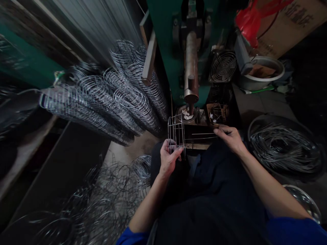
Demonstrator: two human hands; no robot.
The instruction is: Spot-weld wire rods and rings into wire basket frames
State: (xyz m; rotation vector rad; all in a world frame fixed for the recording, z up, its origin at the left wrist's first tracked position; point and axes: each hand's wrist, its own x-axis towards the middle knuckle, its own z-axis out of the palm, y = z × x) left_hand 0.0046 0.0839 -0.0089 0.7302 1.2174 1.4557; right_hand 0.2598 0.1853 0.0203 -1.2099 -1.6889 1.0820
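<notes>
My left hand [170,156] is closed around the lower part of a small wire basket [176,127], held on its side with its bars facing up. Between thumb and fingers of my right hand [230,136] are thin wire rods [203,134], which stretch left toward the basket. Whether their far ends touch the basket I cannot tell. Just beyond the basket stands the copper-coloured arm [192,68] of a green machine, its tip over a small round base [187,114].
Tall stacks of wire rings [133,98] lean at the left. Loose wire [112,197] litters the floor. On the right are a basin of bent wires [283,149], a metal bowl [304,200] and a white basin [268,80]. A fan grille [223,65] sits beside the machine.
</notes>
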